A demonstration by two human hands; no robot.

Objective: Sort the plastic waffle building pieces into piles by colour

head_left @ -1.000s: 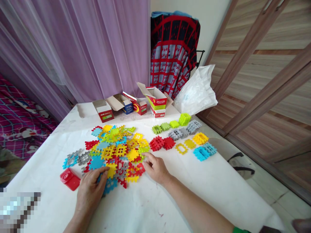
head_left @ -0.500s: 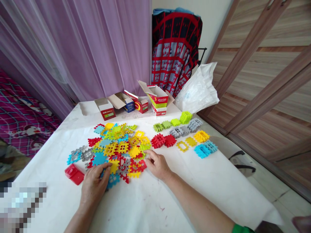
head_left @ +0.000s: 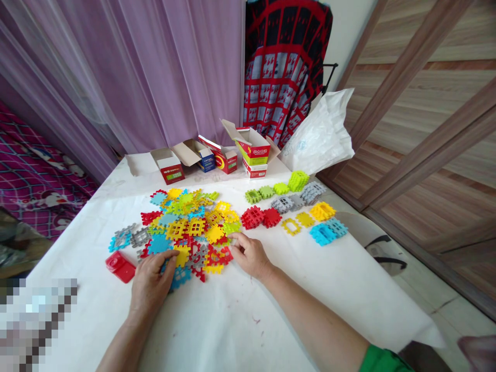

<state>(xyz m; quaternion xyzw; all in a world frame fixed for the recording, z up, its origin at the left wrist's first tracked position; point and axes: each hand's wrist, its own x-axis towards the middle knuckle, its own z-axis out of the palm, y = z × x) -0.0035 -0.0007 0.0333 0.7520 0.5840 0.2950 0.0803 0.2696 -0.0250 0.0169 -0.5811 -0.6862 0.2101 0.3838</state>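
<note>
A heap of plastic interlocking building tiles (head_left: 177, 229) in yellow, red, blue, green and grey spreads over the white-covered table. My left hand (head_left: 152, 279) rests at its near left edge. Its fingertips touch a yellow tile (head_left: 182, 256), thumb and forefinger apart, the other fingers partly hidden. At the heap's right edge is my right hand (head_left: 250, 257), fingers bent and thumb apart, nothing visible between them. Its forefinger lies close to a green tile (head_left: 231, 227), and red tiles (head_left: 225, 255) are by the thumb. A red plastic piece (head_left: 120, 266) lies left of my left hand.
To the right stand sorted groups of green tiles (head_left: 298, 181), grey tiles (head_left: 313, 192), red tiles (head_left: 252, 217), yellow tiles (head_left: 322, 211) and blue tiles (head_left: 323, 234). Open cardboard boxes (head_left: 172, 173) line the back edge, beside a white bag (head_left: 320, 135). A wooden wardrobe (head_left: 426, 129) stands at right.
The camera view has shifted slightly, so the table appears a little higher. Both hands stay at about the same places on the heap, and no tile has visibly moved.
</note>
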